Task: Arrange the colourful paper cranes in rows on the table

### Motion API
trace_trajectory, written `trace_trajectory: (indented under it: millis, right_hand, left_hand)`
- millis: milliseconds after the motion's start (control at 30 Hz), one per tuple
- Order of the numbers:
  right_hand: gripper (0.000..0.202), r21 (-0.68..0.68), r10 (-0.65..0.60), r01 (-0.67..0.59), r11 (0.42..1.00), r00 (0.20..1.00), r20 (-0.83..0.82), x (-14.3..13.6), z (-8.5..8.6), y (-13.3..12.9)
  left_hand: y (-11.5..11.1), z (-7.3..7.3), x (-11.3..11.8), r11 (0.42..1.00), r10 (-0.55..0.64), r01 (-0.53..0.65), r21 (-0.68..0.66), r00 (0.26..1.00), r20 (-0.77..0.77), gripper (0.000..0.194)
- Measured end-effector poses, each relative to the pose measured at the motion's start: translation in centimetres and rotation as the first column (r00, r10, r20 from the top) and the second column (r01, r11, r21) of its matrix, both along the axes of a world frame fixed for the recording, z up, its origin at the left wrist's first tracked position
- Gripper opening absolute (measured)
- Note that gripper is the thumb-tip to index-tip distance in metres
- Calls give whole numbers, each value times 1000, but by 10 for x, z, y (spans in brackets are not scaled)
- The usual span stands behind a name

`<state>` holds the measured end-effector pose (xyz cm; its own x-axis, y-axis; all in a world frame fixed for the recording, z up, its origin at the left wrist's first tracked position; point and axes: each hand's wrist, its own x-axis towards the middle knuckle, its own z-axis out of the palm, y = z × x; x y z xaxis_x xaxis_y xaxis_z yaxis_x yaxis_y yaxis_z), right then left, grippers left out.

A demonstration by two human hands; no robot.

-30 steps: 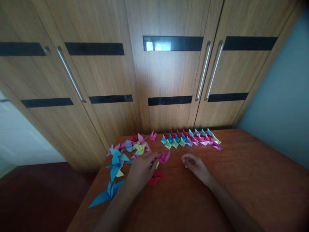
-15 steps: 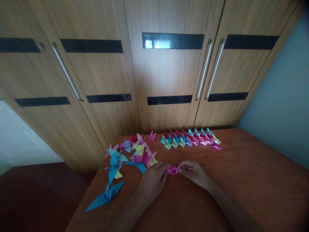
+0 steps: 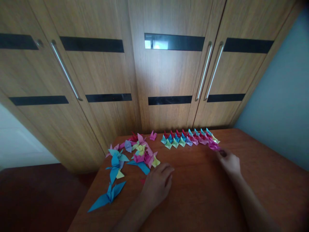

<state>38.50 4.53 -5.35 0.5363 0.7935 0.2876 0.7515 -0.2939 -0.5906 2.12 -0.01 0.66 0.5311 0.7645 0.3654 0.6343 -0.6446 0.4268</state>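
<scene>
My right hand [image 3: 230,163] pinches a magenta origami crane [image 3: 213,144] by its near end, at the right end of the rows of folded paper cranes [image 3: 182,141]. It overlaps the pink pieces there, and I cannot tell whether it rests on the table. My left hand [image 3: 158,181] is above the table, fingers loosely bent and thumb apart, with nothing visible in it. Just beyond its fingers lies a yellow paper piece [image 3: 155,161], at the edge of a loose heap of cranes [image 3: 145,157]. A small red piece [image 3: 143,181] shows partly beside its wrist.
Blue cranes with spread wings lie on the left, the nearest blue crane [image 3: 108,196] close to the edge of the brown table [image 3: 193,196]. A single pink crane [image 3: 153,135] stands between heap and rows. Wooden wardrobe doors [image 3: 169,74] rise behind the table.
My right hand has carried the magenta crane away from my left hand, right and back to the rows' end. The left hand has let go of it and stayed nearly in place.
</scene>
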Motion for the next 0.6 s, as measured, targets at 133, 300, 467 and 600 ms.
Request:
trace_trajectory:
  millis: [133, 300, 467, 600]
  right_hand:
    - [39, -261, -43, 79, 962, 989, 141, 0, -4, 2]
    - [43, -365, -82, 152, 918, 976, 201, -10, 2, 12]
    - [43, -381, -85, 154, 912, 978, 192, -12, 6, 20]
    - [43, -381, -71, 141, 914, 979, 191, -12, 8, 23]
  left_hand:
    - [-2, -1, 2, 1000, -27, 27, -8, 1000, -4, 29]
    - [-4, 1, 2, 998, -60, 60, 4, 998, -12, 27]
    - [-6, 3, 3, 997, -74, 73, -9, 997, -12, 26]
    - [-7, 4, 3, 997, -78, 78, -15, 997, -17, 25]
